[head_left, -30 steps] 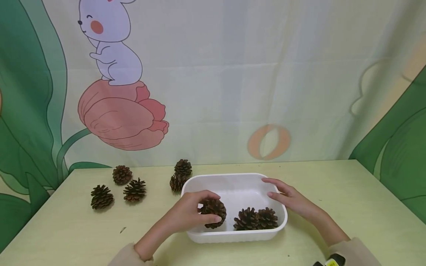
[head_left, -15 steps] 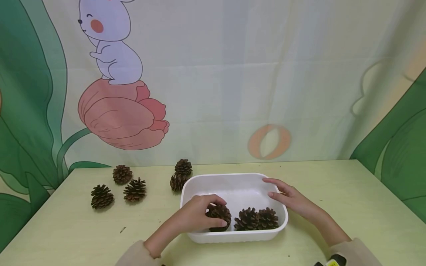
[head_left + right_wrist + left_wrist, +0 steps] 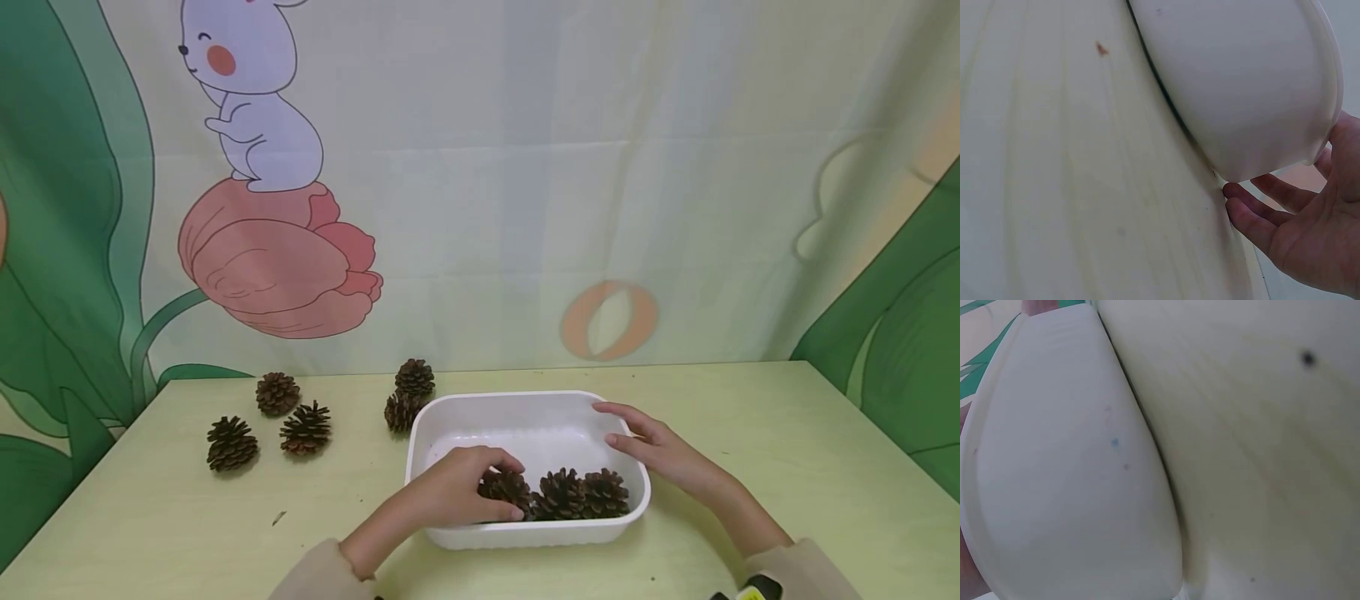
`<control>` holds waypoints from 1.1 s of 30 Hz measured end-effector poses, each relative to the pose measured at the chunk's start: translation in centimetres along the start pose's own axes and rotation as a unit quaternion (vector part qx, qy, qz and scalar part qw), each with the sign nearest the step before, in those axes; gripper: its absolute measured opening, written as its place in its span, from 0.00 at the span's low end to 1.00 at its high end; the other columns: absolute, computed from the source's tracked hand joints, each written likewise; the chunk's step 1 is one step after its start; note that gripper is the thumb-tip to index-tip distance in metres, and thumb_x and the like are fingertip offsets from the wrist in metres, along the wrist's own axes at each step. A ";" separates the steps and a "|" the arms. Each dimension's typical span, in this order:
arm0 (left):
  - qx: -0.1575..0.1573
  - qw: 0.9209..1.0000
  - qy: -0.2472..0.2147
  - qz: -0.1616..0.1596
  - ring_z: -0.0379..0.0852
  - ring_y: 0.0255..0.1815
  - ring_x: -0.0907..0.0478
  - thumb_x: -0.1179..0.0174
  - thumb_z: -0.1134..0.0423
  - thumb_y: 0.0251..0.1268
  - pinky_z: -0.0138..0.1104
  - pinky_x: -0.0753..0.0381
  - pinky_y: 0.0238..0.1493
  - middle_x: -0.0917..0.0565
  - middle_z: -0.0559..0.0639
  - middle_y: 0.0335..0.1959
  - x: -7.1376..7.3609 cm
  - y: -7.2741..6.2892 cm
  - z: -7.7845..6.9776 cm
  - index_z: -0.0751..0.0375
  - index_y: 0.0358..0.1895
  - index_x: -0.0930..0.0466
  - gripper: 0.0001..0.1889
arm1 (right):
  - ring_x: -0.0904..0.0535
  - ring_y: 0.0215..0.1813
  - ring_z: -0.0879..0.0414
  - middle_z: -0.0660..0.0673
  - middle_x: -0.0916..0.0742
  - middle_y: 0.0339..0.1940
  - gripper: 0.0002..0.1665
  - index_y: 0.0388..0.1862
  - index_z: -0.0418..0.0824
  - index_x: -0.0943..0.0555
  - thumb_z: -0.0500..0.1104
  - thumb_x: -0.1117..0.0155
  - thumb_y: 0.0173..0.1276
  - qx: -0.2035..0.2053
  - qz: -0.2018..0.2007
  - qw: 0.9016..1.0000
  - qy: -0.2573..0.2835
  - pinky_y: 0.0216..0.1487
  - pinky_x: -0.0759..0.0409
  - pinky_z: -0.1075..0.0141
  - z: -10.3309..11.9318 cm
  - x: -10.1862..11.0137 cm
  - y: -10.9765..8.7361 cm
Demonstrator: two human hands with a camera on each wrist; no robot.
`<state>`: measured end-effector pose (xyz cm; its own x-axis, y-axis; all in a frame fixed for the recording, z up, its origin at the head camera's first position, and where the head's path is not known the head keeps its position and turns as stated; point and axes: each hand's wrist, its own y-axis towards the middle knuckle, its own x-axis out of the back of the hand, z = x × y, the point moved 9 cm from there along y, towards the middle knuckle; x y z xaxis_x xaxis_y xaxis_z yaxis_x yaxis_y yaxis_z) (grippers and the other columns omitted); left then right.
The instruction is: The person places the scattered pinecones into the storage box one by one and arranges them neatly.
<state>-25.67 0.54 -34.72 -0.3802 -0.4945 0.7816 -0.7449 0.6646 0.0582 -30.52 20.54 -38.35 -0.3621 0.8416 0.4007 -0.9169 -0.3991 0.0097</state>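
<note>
In the head view my left hand (image 3: 465, 487) reaches over the near left side of a white plastic tub (image 3: 536, 535) and grips a pine cone (image 3: 506, 487) between thumb and fingers, low inside. Right beside it two more pine cones (image 3: 561, 493) sit along the tub's near wall. My right hand (image 3: 660, 450) holds the tub's right end, its thumb over the rim and a finger along the far corner. The right wrist view has its other fingers (image 3: 1254, 225) against the outside of the corner. Mostly the tub's outer wall (image 3: 1079, 456) fills the left wrist view.
Left on the pale table (image 3: 150, 525) stand three pine cones (image 3: 306, 429) in a loose group. Two others (image 3: 405, 412) lie close together behind the tub's left corner. A printed curtain (image 3: 480, 208) hangs along the table's back edge. Small dark bits dot the tabletop.
My left hand has moved right and down into the tub with its pine cone, bringing it next to the two others there. The right hand stays on the tub.
</note>
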 end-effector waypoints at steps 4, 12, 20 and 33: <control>0.004 1.000 -0.002 0.006 0.42 0.48 0.25 0.35 0.55 0.53 0.33 0.26 0.50 0.19 0.47 0.44 -0.2 0.1 -0.2 0.60 0.51 0.24 0.22 | 0.23 0.49 0.46 0.29 0.34 0.64 0.30 0.68 0.44 0.39 0.47 0.48 0.69 -0.001 0.001 1.000 -0.002 0.46 0.23 0.64 0.0 0.0 0.0; 0.022 0.999 -0.025 0.025 0.44 0.49 0.25 0.37 0.52 0.55 0.33 0.25 0.48 0.20 0.48 0.48 -0.5 -0.1 0.0 0.58 0.53 0.25 0.23 | 0.23 0.50 0.47 0.31 0.35 0.65 0.30 0.68 0.44 0.38 0.48 0.47 0.69 -0.003 0.001 1.000 -0.008 0.46 0.23 0.64 -0.1 0.1 0.0; 0.025 0.999 -0.030 0.034 0.45 0.52 0.26 0.39 0.51 0.57 0.34 0.25 0.50 0.21 0.50 0.50 -0.4 -0.3 0.1 0.60 0.56 0.27 0.25 | 0.23 0.48 0.47 0.29 0.35 0.64 0.30 0.68 0.43 0.39 0.47 0.47 0.69 -0.004 0.004 1.000 0.004 0.45 0.22 0.64 -0.1 0.1 0.1; 0.014 0.994 -0.103 -0.028 0.53 0.53 0.26 0.38 0.60 0.57 0.40 0.23 0.49 0.22 0.55 0.51 1.7 -1.5 0.2 0.62 0.54 0.26 0.21 | 0.23 0.49 0.47 0.30 0.35 0.65 0.30 0.68 0.43 0.39 0.47 0.48 0.69 -0.006 0.004 1.000 0.005 0.46 0.23 0.64 -0.1 0.2 0.1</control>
<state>-25.28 -1.37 -33.60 -0.4392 -0.6368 0.6337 -0.7823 0.6179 0.0787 -30.69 20.67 -38.37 -0.3718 0.8417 0.3914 -0.9154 -0.4025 -0.0040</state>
